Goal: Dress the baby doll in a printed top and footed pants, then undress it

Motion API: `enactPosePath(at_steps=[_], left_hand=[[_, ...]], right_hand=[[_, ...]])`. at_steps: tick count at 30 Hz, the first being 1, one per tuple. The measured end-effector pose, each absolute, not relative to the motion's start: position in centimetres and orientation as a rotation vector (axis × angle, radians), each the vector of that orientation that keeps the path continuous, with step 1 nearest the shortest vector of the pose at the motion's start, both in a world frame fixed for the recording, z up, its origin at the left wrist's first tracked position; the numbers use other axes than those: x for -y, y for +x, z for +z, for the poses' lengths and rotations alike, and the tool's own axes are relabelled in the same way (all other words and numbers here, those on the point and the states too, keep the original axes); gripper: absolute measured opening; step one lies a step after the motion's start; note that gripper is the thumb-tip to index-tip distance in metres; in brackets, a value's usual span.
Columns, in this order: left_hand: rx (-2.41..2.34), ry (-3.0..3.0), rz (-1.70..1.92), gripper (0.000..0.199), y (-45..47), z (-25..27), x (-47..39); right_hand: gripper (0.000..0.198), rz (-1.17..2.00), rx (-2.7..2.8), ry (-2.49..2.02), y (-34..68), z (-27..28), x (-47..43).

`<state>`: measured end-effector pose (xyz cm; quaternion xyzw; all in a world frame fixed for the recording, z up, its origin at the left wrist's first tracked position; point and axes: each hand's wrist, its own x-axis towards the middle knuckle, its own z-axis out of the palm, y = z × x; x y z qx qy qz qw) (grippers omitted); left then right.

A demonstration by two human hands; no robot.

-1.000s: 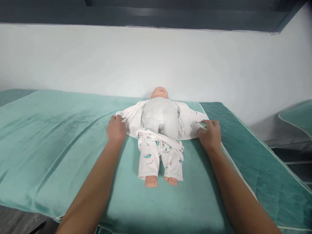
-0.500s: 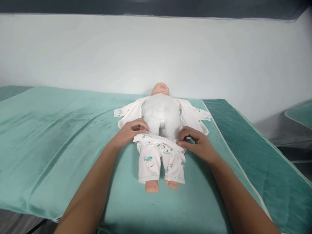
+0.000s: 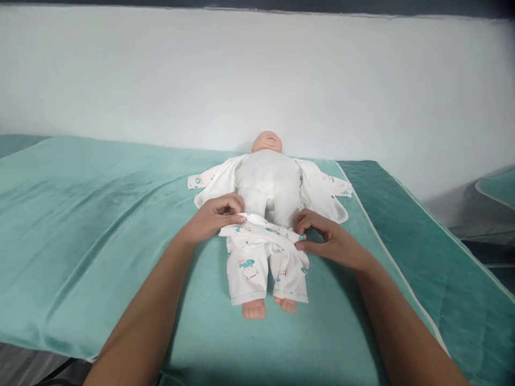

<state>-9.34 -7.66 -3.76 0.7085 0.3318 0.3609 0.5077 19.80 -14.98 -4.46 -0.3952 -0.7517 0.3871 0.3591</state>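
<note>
A baby doll point(image 3: 267, 177) lies on its back, its head away from me and its bare feet toward me. White printed pants point(image 3: 249, 268) cover its lower legs, with the waistband bunched around the thighs. My left hand point(image 3: 215, 216) pinches the left end of that waistband. At the right end, my right hand point(image 3: 324, 236) has the waistband between thumb and fingers. A white jacket point(image 3: 322, 187) is spread open under the doll, both printed sleeves stretched sideways. The doll's soft white torso is uncovered.
Under the doll is a light green sheet point(image 3: 100, 241). A darker green quilted cover point(image 3: 434, 257) lies along the right side. Behind the doll's head rises a white wall point(image 3: 161, 75). Another green surface point(image 3: 499, 185) shows at the far right.
Both hands keep hold of the waistband, and its front edge has come up slightly and spread flatter. The view has tilted down a little.
</note>
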Motion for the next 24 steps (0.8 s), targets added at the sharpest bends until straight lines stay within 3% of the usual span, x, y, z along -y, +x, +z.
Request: enactPosePath(at_steps=[7, 18, 24], left_hand=[[-0.806, 1.619, 1.177, 0.021, -8.1, -5.2, 7.2], [-0.959, 1.489, 1.200, 0.027, -7.1, -5.4, 7.5], [-0.937, 1.508, 1.194, 0.027, -6.6, -5.0, 7.8]], right_hand=[[0.024, 1.002, 1.983, -1.016, 20.1, -4.3, 14.8], [0.013, 0.979, 1.797, -0.937, 18.9, -5.3, 14.2], [0.016, 1.185, 1.632, -0.944, 19.0, -5.6, 14.2]])
